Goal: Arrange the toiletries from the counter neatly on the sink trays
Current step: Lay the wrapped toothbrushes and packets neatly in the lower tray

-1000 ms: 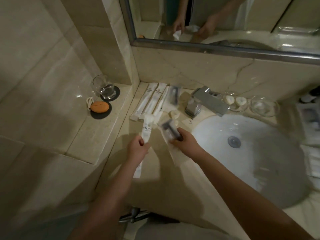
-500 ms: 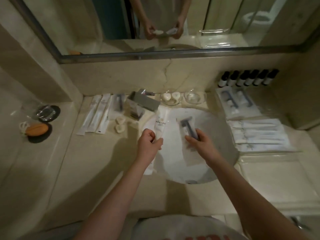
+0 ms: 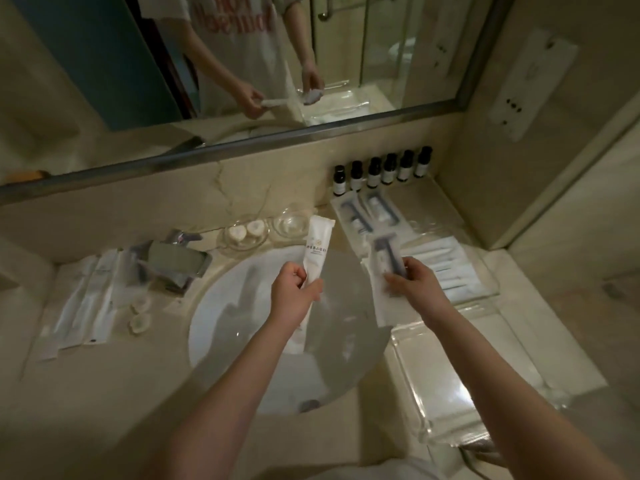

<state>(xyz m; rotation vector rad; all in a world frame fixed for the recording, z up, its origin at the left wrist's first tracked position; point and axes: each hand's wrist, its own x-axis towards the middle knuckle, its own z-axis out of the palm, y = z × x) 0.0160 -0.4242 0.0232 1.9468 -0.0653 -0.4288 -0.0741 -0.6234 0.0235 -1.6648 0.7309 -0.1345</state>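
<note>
Hands both loaded, held over the sink basin (image 3: 221, 317). On the left hand (image 3: 294, 294), the fingers are curled tight round the lower half of a long white sachet (image 3: 318, 252). Its printed side is up and its top end points toward the back wall. It hangs above the basin, clear of the counter. On the right hand (image 3: 414, 282), thumb and fingers pinch a clear-wrapped razor pack (image 3: 387, 259). A dark razor shows inside, head end away from the person. This pack sits over the basin's right edge, just beside the trays. Right counter: clear tray (image 3: 460, 372) nearest the person, heavy glare on it. Beyond it is a second tray (image 3: 493, 289) carrying white sachets (image 3: 446, 271) laid side by side. Further back lie flat kit packs (image 3: 367, 211); cannot tell if they lie on a tray. Behind those, six small dark-capped bottles (image 3: 381, 171) line up against the wall. Left counter: several long packets (image 3: 86, 299) side by side, and two round white items (image 3: 140, 315) near the basin edge. The faucet (image 3: 180, 261) is at back left. Behind the basin is a glass dish (image 3: 242, 247) with two round white pieces, with another glass dish (image 3: 291, 223) just beside it. The mirror (image 3: 398, 64) reflects both hands and their loads.
</note>
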